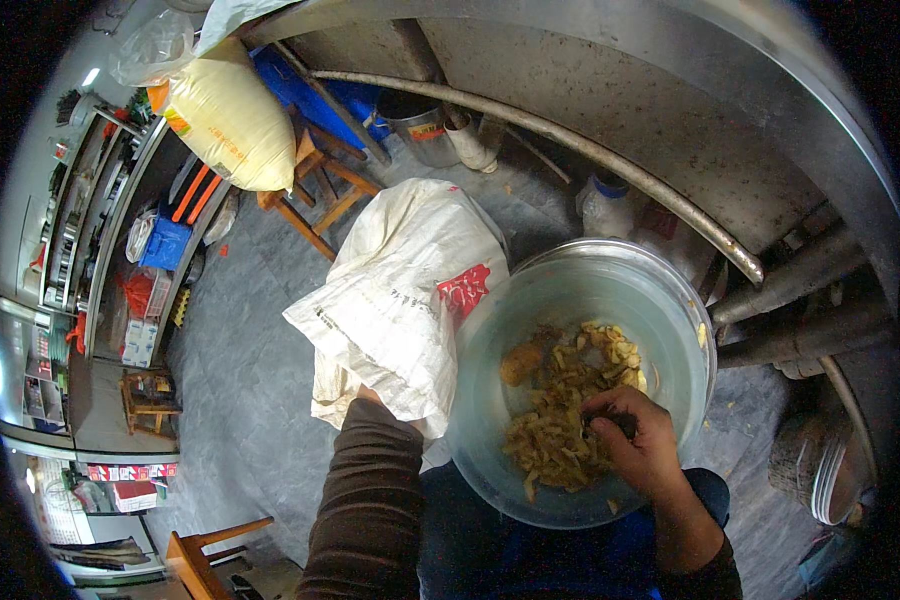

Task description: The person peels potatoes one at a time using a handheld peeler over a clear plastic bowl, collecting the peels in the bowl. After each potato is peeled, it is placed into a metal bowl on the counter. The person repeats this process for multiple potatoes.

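Note:
A large translucent plastic basin (487, 457) stands before me, over my knees. Peelings (551, 420) cover much of its floor, and a brown potato (521, 364) lies at their left edge. Over the peelings my right hand (637, 435) is curled around a small dark object (621, 421), mostly covered by the fingers; its kind is unclear. Left of the basin stands a white woven sack (412, 300) with red and black print. My left forearm reaches into its mouth, and only a bit of skin (369, 393) shows there. The fingers are hidden inside.
Behind the basin runs a metal counter frame with a rusty pipe (570, 142). A full yellowish bag (229, 120) rests above a wooden stool (319, 180). Stacked buckets (810, 465) are at the right. Another wooden stool (187, 559) stands at lower left, and loaded shelves line the left.

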{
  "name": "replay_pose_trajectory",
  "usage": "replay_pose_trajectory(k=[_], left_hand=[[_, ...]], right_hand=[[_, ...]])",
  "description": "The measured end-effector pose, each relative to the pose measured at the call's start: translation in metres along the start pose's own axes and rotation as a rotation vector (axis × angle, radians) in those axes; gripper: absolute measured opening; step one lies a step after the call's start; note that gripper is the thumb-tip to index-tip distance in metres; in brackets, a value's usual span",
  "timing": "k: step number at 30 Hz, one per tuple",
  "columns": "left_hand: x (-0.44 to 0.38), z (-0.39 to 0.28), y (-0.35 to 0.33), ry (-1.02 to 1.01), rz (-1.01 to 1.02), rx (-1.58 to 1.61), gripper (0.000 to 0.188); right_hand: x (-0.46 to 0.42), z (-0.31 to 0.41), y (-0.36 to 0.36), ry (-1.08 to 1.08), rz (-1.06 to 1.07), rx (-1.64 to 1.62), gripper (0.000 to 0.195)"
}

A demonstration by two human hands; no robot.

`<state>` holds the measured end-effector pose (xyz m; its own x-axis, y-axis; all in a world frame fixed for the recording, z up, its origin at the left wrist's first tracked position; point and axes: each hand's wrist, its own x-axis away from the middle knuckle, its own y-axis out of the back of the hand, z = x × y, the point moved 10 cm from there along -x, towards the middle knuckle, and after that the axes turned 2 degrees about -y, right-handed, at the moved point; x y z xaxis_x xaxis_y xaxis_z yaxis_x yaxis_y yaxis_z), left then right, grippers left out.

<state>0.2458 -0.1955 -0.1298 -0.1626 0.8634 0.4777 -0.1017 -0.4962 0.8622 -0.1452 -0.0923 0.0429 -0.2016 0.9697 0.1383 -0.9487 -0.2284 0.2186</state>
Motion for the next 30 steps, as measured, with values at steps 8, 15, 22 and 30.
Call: replay_pose_trajectory(k=[8,15,22,30], left_hand=[[0.018,0.051,0.035,0.038,-0.011,0.09,0.041],[0.067,0.054,0.054,0.011,-0.013,0.149,0.041],[0.06,-0.043,0.12,-0.263,-0.302,0.29,0.042],[-0.019,-0.088,0.102,-0.16,-0.272,0.282,0.042]], right_hand=[[0.002,0.013,-0.002,0.026,0.02,-0.012,0.014],[0.002,0.007,0.002,-0.041,0.019,0.019,0.014],[-0.001,0.007,-0.005,-0.038,0.031,0.07,0.015],[0.001,-0.002,0.002,-0.014,-0.053,0.008,0.016]])
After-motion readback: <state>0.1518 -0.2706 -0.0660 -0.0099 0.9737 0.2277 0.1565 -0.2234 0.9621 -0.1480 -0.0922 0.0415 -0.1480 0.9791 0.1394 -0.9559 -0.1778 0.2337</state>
